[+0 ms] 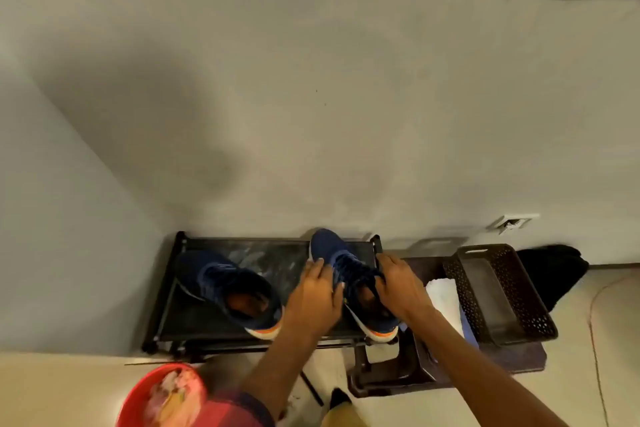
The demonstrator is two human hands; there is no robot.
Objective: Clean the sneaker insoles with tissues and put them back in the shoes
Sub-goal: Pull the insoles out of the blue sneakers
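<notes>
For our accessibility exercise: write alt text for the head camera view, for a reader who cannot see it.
A left hand and right hand grip a navy sneaker on a black shoe rack against a wall; a second navy sneaker sits beside it.

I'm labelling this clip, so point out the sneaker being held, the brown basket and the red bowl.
held sneaker (327, 246): head view, on its blue toe.
brown basket (464, 289): head view, on its perforated left wall.
red bowl (139, 392): head view, on its left rim.
</notes>
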